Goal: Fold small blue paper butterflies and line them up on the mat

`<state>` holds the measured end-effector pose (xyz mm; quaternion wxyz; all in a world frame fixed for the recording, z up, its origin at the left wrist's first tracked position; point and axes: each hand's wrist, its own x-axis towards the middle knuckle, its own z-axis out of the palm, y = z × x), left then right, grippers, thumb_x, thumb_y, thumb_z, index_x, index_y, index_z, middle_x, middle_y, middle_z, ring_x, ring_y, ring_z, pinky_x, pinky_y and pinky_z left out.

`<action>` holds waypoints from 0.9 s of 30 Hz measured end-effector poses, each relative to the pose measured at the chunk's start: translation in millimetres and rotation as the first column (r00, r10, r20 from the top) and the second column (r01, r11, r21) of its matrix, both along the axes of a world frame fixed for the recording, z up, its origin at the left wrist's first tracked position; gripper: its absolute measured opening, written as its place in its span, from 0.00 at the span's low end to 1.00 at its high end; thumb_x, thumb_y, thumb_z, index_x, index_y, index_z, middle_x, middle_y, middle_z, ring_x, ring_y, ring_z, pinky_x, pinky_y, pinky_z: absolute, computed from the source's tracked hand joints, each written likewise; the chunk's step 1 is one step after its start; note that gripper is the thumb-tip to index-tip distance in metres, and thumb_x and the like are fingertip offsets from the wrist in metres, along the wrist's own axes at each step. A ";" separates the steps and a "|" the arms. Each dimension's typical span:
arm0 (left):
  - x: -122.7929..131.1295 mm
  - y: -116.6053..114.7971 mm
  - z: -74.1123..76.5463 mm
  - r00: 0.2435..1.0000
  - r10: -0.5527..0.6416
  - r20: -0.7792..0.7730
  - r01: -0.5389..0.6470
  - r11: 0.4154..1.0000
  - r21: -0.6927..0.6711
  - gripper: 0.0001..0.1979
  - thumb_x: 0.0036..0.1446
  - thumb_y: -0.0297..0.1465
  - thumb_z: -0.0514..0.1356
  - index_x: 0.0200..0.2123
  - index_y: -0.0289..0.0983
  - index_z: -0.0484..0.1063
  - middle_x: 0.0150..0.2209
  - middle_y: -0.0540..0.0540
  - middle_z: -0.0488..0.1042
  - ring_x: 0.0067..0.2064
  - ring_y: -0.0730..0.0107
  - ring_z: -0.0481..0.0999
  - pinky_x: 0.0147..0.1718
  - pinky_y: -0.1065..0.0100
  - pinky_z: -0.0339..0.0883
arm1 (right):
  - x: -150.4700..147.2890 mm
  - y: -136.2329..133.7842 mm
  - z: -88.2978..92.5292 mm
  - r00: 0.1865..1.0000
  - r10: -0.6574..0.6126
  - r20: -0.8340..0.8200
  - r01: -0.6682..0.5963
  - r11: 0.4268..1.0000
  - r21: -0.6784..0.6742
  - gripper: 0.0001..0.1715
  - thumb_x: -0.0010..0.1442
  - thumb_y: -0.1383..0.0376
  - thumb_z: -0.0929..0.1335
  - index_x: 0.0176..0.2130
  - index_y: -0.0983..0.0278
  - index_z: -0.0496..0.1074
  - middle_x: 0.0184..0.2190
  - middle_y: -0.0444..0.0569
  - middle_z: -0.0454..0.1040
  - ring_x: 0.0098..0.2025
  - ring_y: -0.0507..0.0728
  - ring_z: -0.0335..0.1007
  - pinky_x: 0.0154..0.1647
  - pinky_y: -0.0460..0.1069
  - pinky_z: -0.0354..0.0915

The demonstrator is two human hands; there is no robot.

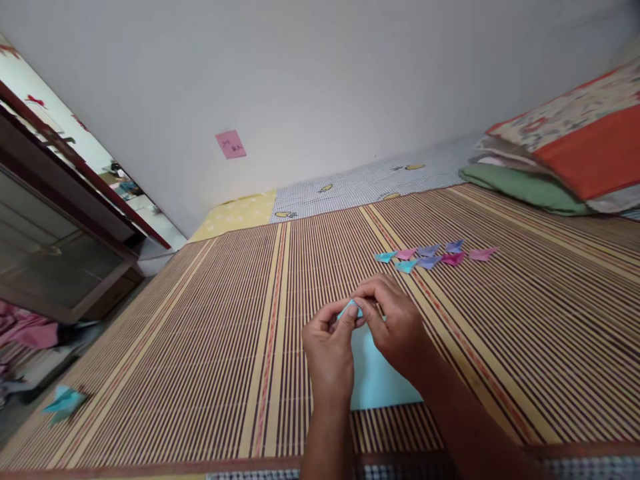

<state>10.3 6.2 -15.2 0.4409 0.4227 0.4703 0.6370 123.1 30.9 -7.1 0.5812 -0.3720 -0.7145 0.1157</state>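
Note:
A small folded piece of turquoise paper (350, 309) is pinched between my two hands, just above the mat. My left hand (333, 343) is closed on its left side, thumb on top. From the right, the thumb and fingers of my right hand (393, 323) grip its upper edge. The hands hide much of the folded shape. Beneath them a flat turquoise sheet (380, 387) lies on the striped mat (225, 347), partly covered by my right hand and forearm. Beyond my hands sit several small folded paper pieces in turquoise, pink and violet (429, 261).
A larger turquoise folded paper piece (65, 403) lies near the mat's left edge. Folded bedding (590, 160) is stacked at the far right. A pink note (231, 144) is stuck to the wall (325, 80). At the left stands a cabinet with glass panels (40, 247).

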 end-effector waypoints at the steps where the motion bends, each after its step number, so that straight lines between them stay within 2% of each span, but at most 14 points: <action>1: -1.4 1.4 -1.6 0.999 -0.017 0.032 0.017 1.000 -0.005 0.08 0.55 0.33 0.68 0.36 0.35 0.82 0.32 0.47 0.81 0.33 0.68 0.80 0.35 0.69 0.75 | -0.6 -0.1 0.4 1.000 -0.001 -0.006 0.001 1.000 -0.002 0.09 0.67 0.69 0.63 0.34 0.61 0.69 0.33 0.50 0.72 0.39 0.59 0.68 0.41 0.55 0.64; 2: -2.9 2.6 -3.0 0.998 -0.026 0.059 0.026 1.000 -0.009 0.08 0.55 0.33 0.69 0.36 0.35 0.82 0.32 0.46 0.81 0.33 0.68 0.80 0.35 0.68 0.75 | -0.4 0.1 0.8 1.000 0.011 -0.026 -0.012 0.999 -0.039 0.08 0.67 0.69 0.64 0.34 0.61 0.69 0.33 0.50 0.73 0.39 0.59 0.69 0.41 0.54 0.65; 4: -5.6 4.1 -5.0 0.995 -0.021 0.093 0.023 1.000 -0.017 0.09 0.55 0.34 0.69 0.36 0.35 0.82 0.32 0.46 0.82 0.33 0.68 0.81 0.36 0.68 0.76 | 2.8 0.8 0.8 0.994 0.068 -0.088 -0.084 0.977 -0.197 0.05 0.66 0.67 0.66 0.35 0.61 0.71 0.32 0.48 0.74 0.37 0.58 0.70 0.39 0.52 0.66; 6: -7.4 4.4 -5.5 0.995 -0.003 0.098 0.006 1.000 -0.030 0.09 0.54 0.34 0.69 0.36 0.34 0.81 0.33 0.45 0.82 0.32 0.67 0.81 0.36 0.67 0.76 | 8.1 2.3 -0.4 0.977 0.139 -0.165 -0.192 0.910 -0.368 0.04 0.64 0.64 0.68 0.36 0.61 0.73 0.30 0.45 0.74 0.32 0.56 0.70 0.34 0.50 0.65; 8: -7.9 3.8 -4.6 0.996 0.012 0.089 -0.009 0.999 -0.035 0.09 0.53 0.34 0.70 0.36 0.34 0.81 0.32 0.45 0.82 0.31 0.67 0.81 0.35 0.67 0.77 | 13.6 4.3 -2.9 0.957 0.191 -0.220 -0.273 0.853 -0.445 0.05 0.64 0.62 0.69 0.35 0.61 0.74 0.27 0.43 0.73 0.29 0.54 0.69 0.30 0.48 0.63; 10: -7.7 3.3 -2.9 0.997 0.014 0.074 -0.012 0.999 -0.032 0.09 0.53 0.33 0.70 0.35 0.34 0.82 0.32 0.45 0.82 0.32 0.68 0.81 0.35 0.67 0.77 | 17.2 6.2 -6.1 0.951 0.212 -0.226 -0.295 0.844 -0.448 0.05 0.63 0.63 0.70 0.34 0.62 0.74 0.27 0.43 0.72 0.28 0.54 0.67 0.29 0.48 0.61; 13: -8.2 3.4 0.6 0.999 -0.001 0.051 0.003 0.999 -0.037 0.08 0.52 0.33 0.69 0.35 0.34 0.82 0.32 0.45 0.82 0.32 0.68 0.81 0.35 0.67 0.76 | 18.1 8.8 -10.9 0.956 0.207 -0.206 -0.278 0.863 -0.422 0.05 0.62 0.64 0.70 0.33 0.62 0.74 0.28 0.43 0.71 0.29 0.53 0.66 0.30 0.48 0.61; 17: -12.9 4.7 4.6 0.998 -0.042 0.050 0.045 0.998 -0.054 0.11 0.48 0.31 0.71 0.36 0.34 0.80 0.32 0.45 0.82 0.33 0.69 0.79 0.30 0.72 0.72 | 14.7 12.7 -15.7 0.915 0.158 -0.371 -0.320 0.844 -0.430 0.05 0.60 0.63 0.71 0.33 0.62 0.74 0.29 0.44 0.73 0.33 0.55 0.70 0.34 0.49 0.65; 21: -17.9 5.2 5.3 0.995 -0.077 0.061 0.080 0.996 -0.049 0.10 0.48 0.30 0.71 0.35 0.35 0.79 0.29 0.47 0.81 0.33 0.70 0.79 0.34 0.71 0.70 | 12.8 15.2 -15.1 0.868 0.106 -0.486 -0.360 0.808 -0.467 0.09 0.56 0.60 0.72 0.32 0.62 0.73 0.28 0.44 0.73 0.31 0.55 0.70 0.33 0.49 0.66; 27: -17.3 4.4 3.4 1.000 -0.021 -0.002 0.021 0.998 -0.064 0.11 0.51 0.37 0.70 0.30 0.34 0.78 0.23 0.50 0.76 0.26 0.72 0.73 0.27 0.72 0.65 | 12.4 16.1 -14.3 0.857 0.104 -0.504 -0.380 0.788 -0.485 0.11 0.54 0.58 0.74 0.31 0.62 0.72 0.26 0.44 0.71 0.30 0.54 0.68 0.31 0.49 0.65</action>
